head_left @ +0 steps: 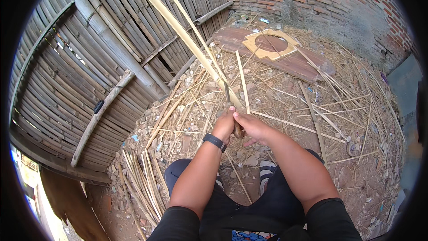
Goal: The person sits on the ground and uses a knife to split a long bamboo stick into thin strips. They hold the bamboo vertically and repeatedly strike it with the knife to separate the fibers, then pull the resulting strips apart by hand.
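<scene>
My left hand (224, 124), with a black watch on its wrist, is closed around a knife with a brown wooden handle (239, 131). The dark narrow blade (227, 91) points away from me, against a long pale bamboo strip (178, 29). That strip slants from the upper left down to my hands and is split into two lengths toward its far end. My right hand (255, 128) meets the left one, thumb beside the handle and fingers curled at the strip's near end. Its grip is partly hidden.
A bamboo-slat wall (107, 62) stands at left, a brick wall (330, 0) at the back. Cut bamboo strips (138, 178) lie bundled at lower left. A reddish board (232, 40) bears a yellowish frame with a round hole (249, 44). Loose strips and shavings litter the dirt floor.
</scene>
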### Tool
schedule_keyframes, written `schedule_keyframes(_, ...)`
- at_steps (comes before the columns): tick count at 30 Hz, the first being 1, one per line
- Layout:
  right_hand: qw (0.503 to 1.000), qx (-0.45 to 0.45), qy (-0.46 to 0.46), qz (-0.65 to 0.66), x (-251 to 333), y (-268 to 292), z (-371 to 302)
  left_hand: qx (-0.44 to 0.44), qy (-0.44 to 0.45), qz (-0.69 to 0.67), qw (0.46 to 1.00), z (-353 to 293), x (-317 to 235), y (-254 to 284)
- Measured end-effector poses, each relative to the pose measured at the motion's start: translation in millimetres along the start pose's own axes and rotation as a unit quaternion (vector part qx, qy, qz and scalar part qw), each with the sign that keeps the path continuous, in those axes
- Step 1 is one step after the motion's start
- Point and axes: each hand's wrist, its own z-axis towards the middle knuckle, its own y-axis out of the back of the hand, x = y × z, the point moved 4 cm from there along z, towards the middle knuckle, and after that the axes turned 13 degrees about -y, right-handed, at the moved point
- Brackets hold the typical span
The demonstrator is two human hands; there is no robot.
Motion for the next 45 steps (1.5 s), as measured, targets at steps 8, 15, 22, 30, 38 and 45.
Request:
schedule_keyframes(8, 0.998, 0.007, 0.052, 0.042, -10.0, -0.3, 22.4, -0.003, 0.038, -0.018, 0.999, -6.5, -1.6, 4.1)
schedule_keyframes(15, 0.926, -0.317, 0.170, -0.115, 17.3, 2.1, 2.8, -0.006, 0.021, 0.129, 0.991, -8.2, -41.4, 18.9)
schedule_keyframes(22, 0.918, -0.312, 0.143, -0.199, 17.4, 32.9, -19.6, -0.180, -0.179, 0.178, 0.951, 5.7, -130.5, 88.6)
schedule_keyframes(30, 0.870, -0.289, 0.173, -0.360, 26.9, 54.6, -38.4, -0.282, -0.304, -0.140, 0.899, -4.1, -127.7, 187.9)
schedule_keyframes(38, 0.831, -0.294, 0.201, -0.427, 23.0, 46.7, -15.9, -0.358, -0.386, -0.347, 0.776, -23.0, -137.6, 180.9)
schedule_keyframes(45, 0.828, -0.276, 0.190, -0.450, 18.0, 38.7, -10.5, -0.343, -0.429, -0.294, 0.782, -21.5, -140.8, 195.5)
